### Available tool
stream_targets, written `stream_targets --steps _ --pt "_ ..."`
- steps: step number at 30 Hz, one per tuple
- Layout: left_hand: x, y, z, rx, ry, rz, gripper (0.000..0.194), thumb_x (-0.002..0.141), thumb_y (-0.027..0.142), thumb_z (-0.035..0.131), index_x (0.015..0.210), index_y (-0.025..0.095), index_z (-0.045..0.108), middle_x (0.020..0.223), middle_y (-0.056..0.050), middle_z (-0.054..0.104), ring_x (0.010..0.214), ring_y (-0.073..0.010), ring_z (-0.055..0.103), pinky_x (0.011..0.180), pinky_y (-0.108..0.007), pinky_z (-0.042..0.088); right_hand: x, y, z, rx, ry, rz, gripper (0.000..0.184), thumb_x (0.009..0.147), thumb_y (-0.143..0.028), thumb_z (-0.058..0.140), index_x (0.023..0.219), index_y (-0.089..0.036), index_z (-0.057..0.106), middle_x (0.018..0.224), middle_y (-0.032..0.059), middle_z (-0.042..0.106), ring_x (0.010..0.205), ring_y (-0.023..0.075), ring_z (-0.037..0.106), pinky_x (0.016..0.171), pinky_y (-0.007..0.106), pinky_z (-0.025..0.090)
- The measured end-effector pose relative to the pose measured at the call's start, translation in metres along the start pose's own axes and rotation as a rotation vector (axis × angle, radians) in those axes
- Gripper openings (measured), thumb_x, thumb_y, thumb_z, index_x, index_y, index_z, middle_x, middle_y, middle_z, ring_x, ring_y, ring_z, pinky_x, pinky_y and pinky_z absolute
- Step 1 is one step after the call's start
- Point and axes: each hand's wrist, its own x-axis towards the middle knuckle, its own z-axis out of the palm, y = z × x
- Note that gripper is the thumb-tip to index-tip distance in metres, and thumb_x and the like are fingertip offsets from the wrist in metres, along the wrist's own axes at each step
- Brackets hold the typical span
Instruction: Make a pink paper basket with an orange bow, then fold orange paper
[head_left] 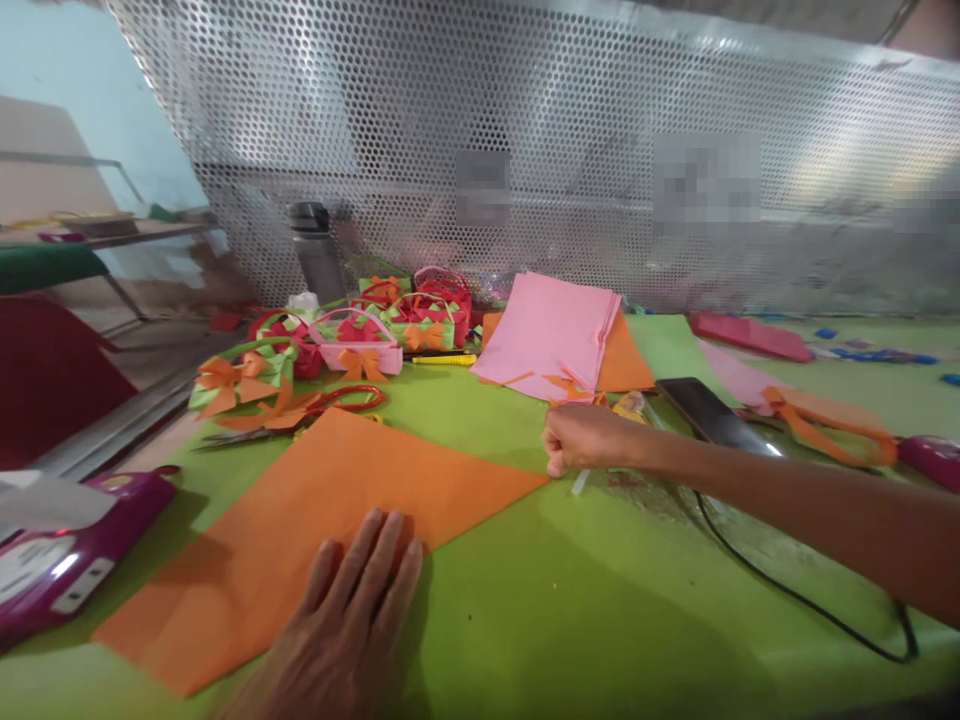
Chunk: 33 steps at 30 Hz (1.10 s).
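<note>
A large orange paper sheet [315, 530] lies on the green table [570, 610]. My left hand [352, 610] rests flat on the sheet's near edge, fingers spread. My right hand [581, 438] is closed at the sheet's right corner, pinching it; a thin whitish stick shows just below the fist. A stack of pink paper [551, 335] over an orange sheet [626, 360] lies just beyond the right hand.
Several folded paper baskets [360, 345] with orange bows stand at the back left, beside scissors [300, 415] and a yellow cutter [442, 359]. A phone [709, 412] with a black cable [795, 595] lies right. A purple device [67, 560] sits left. A perforated metal screen [525, 130] closes the back.
</note>
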Motion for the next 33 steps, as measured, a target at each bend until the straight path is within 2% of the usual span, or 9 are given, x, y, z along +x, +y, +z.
stream_targets --steps 6,9,12,16,18,20,22,26,33 --pt "0.023 -0.012 -0.021 -0.215 -0.082 0.025 0.092 0.081 0.072 0.035 0.147 0.010 0.015 0.147 -0.020 0.027 0.136 -0.0347 0.024 0.105 -0.050 0.030 -0.004 -0.005 0.003 0.156 0.099 -0.101 0.012 0.068 -0.016 0.057 0.056 -0.016 0.057 0.056 0.0002 0.056 0.059 0.0133 0.052 0.051 0.023 0.027" --pt "0.051 -0.034 -0.030 -0.439 -0.339 0.079 0.066 0.092 0.056 0.033 0.146 0.022 0.020 0.150 -0.011 0.022 0.138 -0.0285 0.021 0.108 -0.053 0.023 -0.006 -0.017 0.012 0.302 0.027 -0.181 0.007 0.069 -0.020 0.055 0.064 -0.017 0.060 0.058 -0.0018 0.059 0.056 0.0110 0.054 0.048 0.019 0.032" --pt "0.074 -0.060 -0.028 -0.605 -0.405 0.054 0.043 0.095 0.041 0.036 0.138 0.035 0.038 0.151 -0.003 0.024 0.139 -0.0269 0.020 0.108 -0.058 0.016 -0.009 -0.029 0.025 0.408 -0.038 -0.225 0.002 0.063 -0.019 0.057 0.063 -0.017 0.059 0.054 -0.0040 0.057 0.051 0.0097 0.053 0.045 0.018 0.033" --pt "0.090 -0.078 -0.024 -0.728 -0.295 -0.280 0.035 0.087 0.031 0.044 0.114 0.023 0.063 0.135 -0.008 0.052 0.126 -0.0254 0.044 0.106 -0.044 0.029 -0.013 -0.039 0.043 0.520 -0.061 -0.208 0.003 0.063 -0.020 0.058 0.064 -0.017 0.057 0.051 -0.0046 0.054 0.047 0.0092 0.053 0.041 0.017 0.033" --pt "0.094 -0.078 -0.026 -0.734 -0.267 -0.460 0.035 0.086 0.034 0.042 0.102 0.016 0.066 0.112 -0.010 0.067 0.103 -0.0229 0.060 0.092 -0.034 0.044 -0.013 -0.045 0.049 0.579 -0.094 -0.198 0.003 0.066 -0.020 0.056 0.065 -0.018 0.055 0.052 -0.0046 0.055 0.044 0.0092 0.054 0.040 0.017 0.036" --pt "0.099 -0.073 -0.028 -0.776 -0.325 -0.559 0.035 0.085 0.038 0.042 0.084 0.014 0.066 0.081 -0.007 0.071 0.074 -0.0179 0.065 0.067 -0.024 0.049 -0.012 -0.051 0.053 0.629 -0.116 -0.189 0.005 0.070 -0.021 0.054 0.066 -0.018 0.053 0.051 -0.0048 0.055 0.041 0.0088 0.053 0.038 0.017 0.037" --pt "0.103 -0.067 -0.028 -0.865 -0.438 -0.596 0.033 0.081 0.039 0.045 0.065 0.015 0.061 0.060 -0.002 0.066 0.054 -0.0133 0.061 0.050 -0.019 0.045 -0.009 -0.056 0.055 0.664 -0.126 -0.172 0.005 0.073 -0.020 0.052 0.069 -0.018 0.050 0.050 -0.0056 0.054 0.039 0.0081 0.052 0.036 0.016 0.037" --pt "0.112 -0.061 -0.026 -1.000 -0.640 -0.610 0.032 0.074 0.036 0.051 0.050 0.015 0.053 0.046 0.000 0.058 0.040 -0.0103 0.054 0.042 -0.017 0.042 -0.002 -0.059 0.053 0.698 -0.185 -0.127 0.006 0.076 -0.018 0.049 0.070 -0.019 0.048 0.047 -0.0062 0.054 0.035 0.0079 0.050 0.033 0.017 0.037" --pt "0.124 -0.065 -0.025 -1.012 -0.780 -0.612 0.038 0.066 0.039 0.064 0.040 0.015 0.053 0.041 -0.002 0.055 0.038 -0.0106 0.050 0.040 -0.020 0.040 0.003 -0.057 0.057 0.686 -0.195 -0.116 0.011 0.076 -0.020 0.052 0.067 -0.019 0.048 0.044 -0.0073 0.053 0.033 0.0074 0.049 0.032 0.015 0.035"
